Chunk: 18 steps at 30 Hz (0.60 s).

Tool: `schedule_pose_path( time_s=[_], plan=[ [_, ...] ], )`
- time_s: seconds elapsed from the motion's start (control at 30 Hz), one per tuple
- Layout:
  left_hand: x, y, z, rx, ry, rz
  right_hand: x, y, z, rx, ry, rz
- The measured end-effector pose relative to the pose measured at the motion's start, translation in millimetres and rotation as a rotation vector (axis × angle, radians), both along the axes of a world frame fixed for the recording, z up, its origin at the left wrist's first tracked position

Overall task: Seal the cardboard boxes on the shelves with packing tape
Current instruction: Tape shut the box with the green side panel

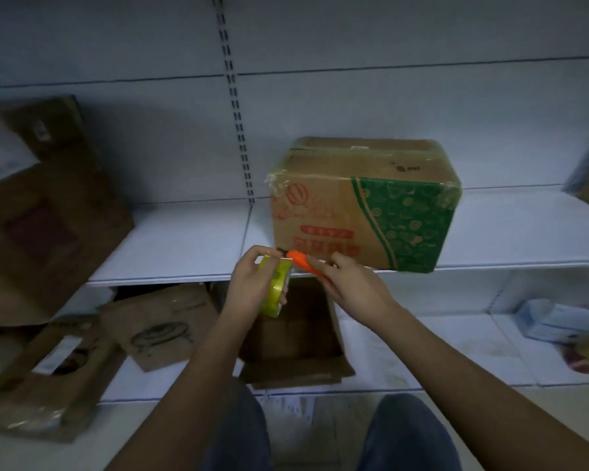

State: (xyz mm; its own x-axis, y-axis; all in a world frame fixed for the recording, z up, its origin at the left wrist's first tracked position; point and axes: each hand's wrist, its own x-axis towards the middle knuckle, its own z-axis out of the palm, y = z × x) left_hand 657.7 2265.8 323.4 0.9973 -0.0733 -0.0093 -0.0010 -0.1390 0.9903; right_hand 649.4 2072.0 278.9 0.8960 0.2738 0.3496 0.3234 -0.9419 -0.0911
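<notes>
My left hand (252,283) grips a glossy yellow-green roll of tape (275,289), fingers curled over its rim and thumb under it. My right hand (349,282) holds a smooth orange cutter (302,262), its tip touching the roll's upper edge. Just behind, a tape-wrapped cardboard box (364,202) with green print stands at the front edge of the white shelf (184,243), bare shelf on both sides. Below my hands sits an open brown box (293,341); flattened cardboard (157,328) lies to the left.
</notes>
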Motion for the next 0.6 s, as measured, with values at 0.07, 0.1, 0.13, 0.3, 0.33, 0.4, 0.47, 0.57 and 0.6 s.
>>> schedule_pose_path(
  time_s=[0.07,0.1,0.13,0.3,0.33,0.4,0.47,0.57,0.6],
  plan=[
    [-1.9,20.0,-3.4,-0.014,0.023,0.000,26.5,27.8,-2.3,0.003,0.021,0.031],
    [-2.0,29.6,-5.7,-0.034,0.026,-0.011,38.4,42.9,-2.3,0.042,0.048,0.027],
    [-1.5,38.8,-8.8,-0.054,0.029,-0.020,50.1,56.0,-4.3,0.051,0.072,0.029],
    [4.5,79.1,-23.5,-0.134,0.088,-0.024,87.2,101.3,-5.4,-0.104,-0.052,0.019],
    [4.9,84.6,-25.4,-0.140,0.089,-0.029,88.5,106.7,-5.1,-0.031,-0.097,0.042],
    [6.9,92.8,-29.0,-0.163,0.089,-0.031,79.2,118.5,1.7,0.310,-0.049,0.152],
    [9.5,97.6,-31.7,-0.175,0.083,-0.025,68.0,131.8,12.2,0.596,0.152,0.215],
    [13.7,100.3,-38.2,-0.215,0.084,-0.017,61.5,143.6,17.4,0.757,0.315,0.239],
    [15.0,100.4,-40.9,-0.231,0.087,-0.015,61.3,144.2,16.1,0.778,0.327,0.237]
  ],
)
